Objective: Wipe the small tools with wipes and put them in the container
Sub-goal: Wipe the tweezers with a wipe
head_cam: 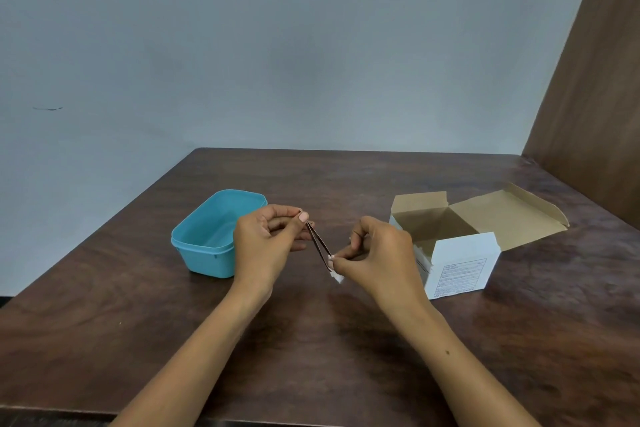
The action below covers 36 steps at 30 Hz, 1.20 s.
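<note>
A thin dark pair of tweezers (318, 242) hangs slanted above the table's middle. My left hand (268, 239) pinches its upper end between thumb and fingers. My right hand (375, 251) pinches a small white wipe (335, 272) around the tweezers' lower tip. To the left of my left hand stands the open turquoise plastic container (204, 236); its inside looks bare, though my hand covers its right edge.
An open white cardboard box (457, 263) with its brown flaps spread stands at the right on the dark wooden table (311, 340). A brown panel rises at the far right, a grey wall behind. The table's left edge runs diagonally past the container.
</note>
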{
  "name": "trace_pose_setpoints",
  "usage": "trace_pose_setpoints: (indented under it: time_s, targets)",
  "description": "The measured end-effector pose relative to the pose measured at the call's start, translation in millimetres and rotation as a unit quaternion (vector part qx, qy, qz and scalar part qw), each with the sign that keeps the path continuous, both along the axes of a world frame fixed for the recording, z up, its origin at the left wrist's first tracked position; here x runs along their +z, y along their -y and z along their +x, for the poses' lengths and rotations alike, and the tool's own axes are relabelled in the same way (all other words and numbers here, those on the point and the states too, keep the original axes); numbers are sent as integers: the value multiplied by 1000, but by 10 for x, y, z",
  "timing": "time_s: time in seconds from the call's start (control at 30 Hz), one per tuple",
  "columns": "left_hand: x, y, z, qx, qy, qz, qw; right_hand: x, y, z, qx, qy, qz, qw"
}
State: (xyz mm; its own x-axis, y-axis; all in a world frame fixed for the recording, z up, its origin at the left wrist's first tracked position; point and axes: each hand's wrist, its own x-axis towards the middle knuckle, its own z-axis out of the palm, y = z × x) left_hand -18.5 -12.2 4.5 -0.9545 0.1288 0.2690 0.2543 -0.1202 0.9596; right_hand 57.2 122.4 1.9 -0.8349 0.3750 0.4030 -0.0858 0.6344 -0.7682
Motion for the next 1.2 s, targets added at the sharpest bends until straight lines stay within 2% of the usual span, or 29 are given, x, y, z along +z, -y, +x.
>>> trace_pose_setpoints:
  time_s: [0.13, 0.23, 0.3, 0.5, 0.7, 0.87, 1.1, 1.2]
  targets:
    - [13, 10, 21, -57, 24, -8, 998, 66, -3, 43, 49, 23, -128, 990]
    - [33, 14, 37, -104, 53, 0, 993, 111, -5, 70, 99, 24, -271, 957]
    - [37, 14, 45, -121, 61, 9, 991, 124, 7, 69, 104, 23, -311, 945]
    - [12, -9, 71, -133, 35, -20, 990, 120, 38, 30, 89, -23, -342, 935]
    - [29, -1, 93, -163, 27, 9, 986, 98, 65, 2, 79, -63, -374, 922]
    - [29, 4, 104, -166, 10, -16, 986, 105, 41, -8, 58, -86, -405, 908]
    - [49, 62, 89, -245, 15, -24, 969, 99, -1, -25, 54, -120, -422, 897]
    - [56, 69, 94, -247, 5, -28, 969, 91, 7, -34, 61, -132, -430, 891]
